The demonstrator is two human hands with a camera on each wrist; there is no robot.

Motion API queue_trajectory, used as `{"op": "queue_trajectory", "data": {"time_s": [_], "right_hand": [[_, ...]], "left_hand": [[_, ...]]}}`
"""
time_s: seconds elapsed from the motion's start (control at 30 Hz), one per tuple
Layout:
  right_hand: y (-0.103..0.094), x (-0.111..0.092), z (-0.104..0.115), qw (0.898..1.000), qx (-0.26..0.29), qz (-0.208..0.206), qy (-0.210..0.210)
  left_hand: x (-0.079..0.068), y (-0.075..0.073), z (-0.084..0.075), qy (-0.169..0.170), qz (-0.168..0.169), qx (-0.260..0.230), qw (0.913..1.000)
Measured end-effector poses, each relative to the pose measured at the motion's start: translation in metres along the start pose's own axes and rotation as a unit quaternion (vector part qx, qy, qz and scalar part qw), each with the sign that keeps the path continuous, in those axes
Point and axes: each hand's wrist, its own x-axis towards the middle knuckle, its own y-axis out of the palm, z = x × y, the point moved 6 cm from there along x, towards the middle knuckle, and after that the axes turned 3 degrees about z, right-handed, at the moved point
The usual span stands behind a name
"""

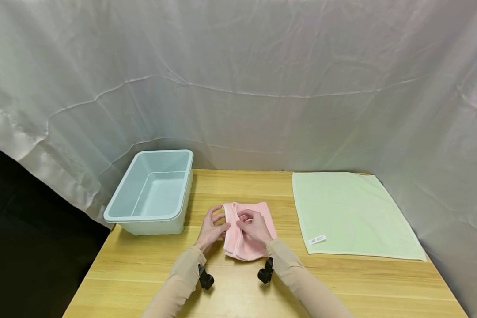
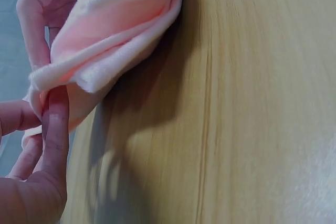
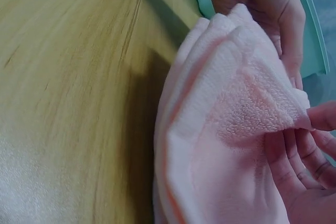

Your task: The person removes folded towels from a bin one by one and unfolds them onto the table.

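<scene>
A pink towel [image 1: 242,249], folded in several layers, lies on the table between both hands. My left hand [image 1: 211,229] pinches its left edge; in the left wrist view the thumb and fingers [image 2: 55,124] grip the cloth between them. From the right, my right hand [image 1: 255,226] pinches a raised fold near the towel's middle. The right wrist view has the right fingers [image 3: 302,156] under that fold with the thumb on top, and the fuzzy pink layers [image 3: 247,103] standing up off the wood.
A pale blue plastic bin [image 1: 174,218] stands at the left of the wooden table [image 1: 238,296]. A light green towel [image 1: 353,216] with a white tag is spread flat at the right. Grey curtain [image 1: 262,79] hangs behind the table and along its right side.
</scene>
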Motion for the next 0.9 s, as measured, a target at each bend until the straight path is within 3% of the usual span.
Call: {"op": "queue_trajectory", "data": {"time_s": [0.27, 0.43, 0.53, 0.77, 0.9], "right_hand": [[-0.011, -0.002, 0.005, 0.999, 0.048, -0.005, 0.012], [-0.028, -0.006, 0.015, 0.995, 0.094, -0.025, 0.027], [-0.044, -0.008, 0.017, 0.993, 0.11, -0.041, 0.028], [-0.095, -0.014, 0.004, 0.989, 0.122, -0.076, -0.016], [-0.124, -0.019, -0.009, 0.989, 0.1, -0.103, 0.028]], "left_hand": [[0.001, -0.015, 0.0, 0.001, -0.031, 0.019, 0.9993], [-0.004, -0.03, -0.011, 0.014, -0.065, 0.059, 0.996], [-0.006, -0.04, -0.016, 0.019, -0.083, 0.099, 0.9914], [-0.005, -0.059, -0.019, 0.014, -0.117, 0.155, 0.9809], [-0.007, -0.063, -0.022, 0.012, -0.13, 0.178, 0.9752]]}}
